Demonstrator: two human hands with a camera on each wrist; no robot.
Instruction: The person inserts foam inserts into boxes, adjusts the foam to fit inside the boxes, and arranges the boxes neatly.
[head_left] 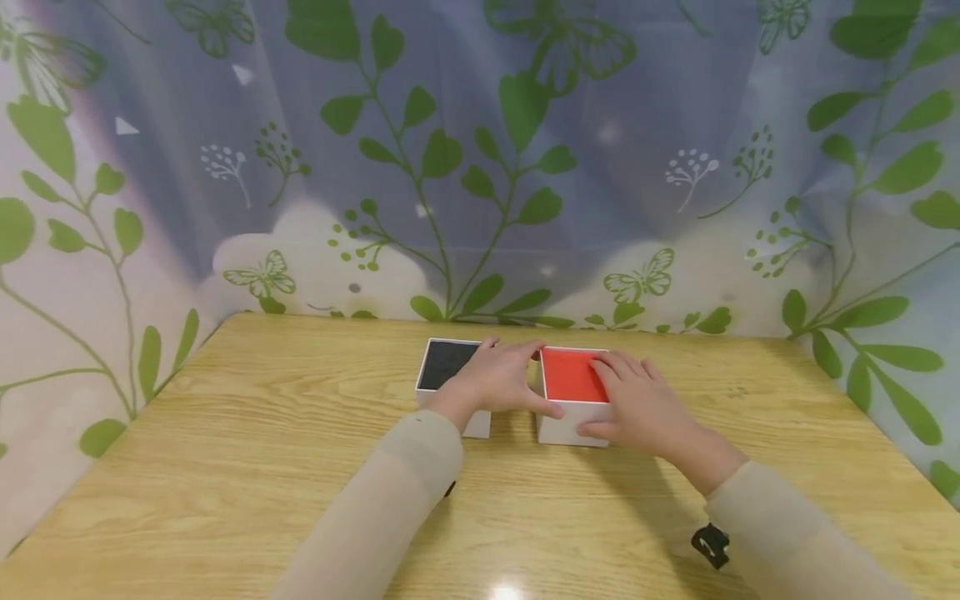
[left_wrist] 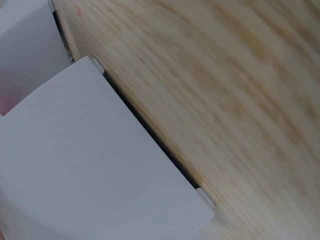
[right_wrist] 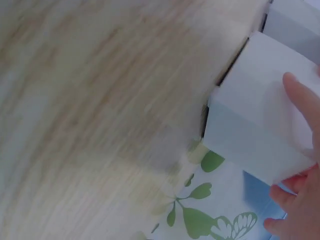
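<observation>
Two white boxes stand side by side on the wooden table. One has a red top surface point(head_left: 572, 375) inside a white rim, the other a black top surface point(head_left: 444, 364). My left hand point(head_left: 498, 377) reaches over the black-topped box, hiding its right part. Its thumb is at the front of the red-topped box, its fingers at the back left corner. My right hand point(head_left: 637, 400) grips that box from the right, thumb on the front face and fingers over the right rim. In the right wrist view, the thumb point(right_wrist: 302, 100) lies against the white face.
The wooden table point(head_left: 262, 500) reaches back to a hanging cloth point(head_left: 465, 167) printed with green leaves and butterflies. A black device point(head_left: 711, 546) sits under my right wrist. A white box face point(left_wrist: 95, 160) fills much of the left wrist view.
</observation>
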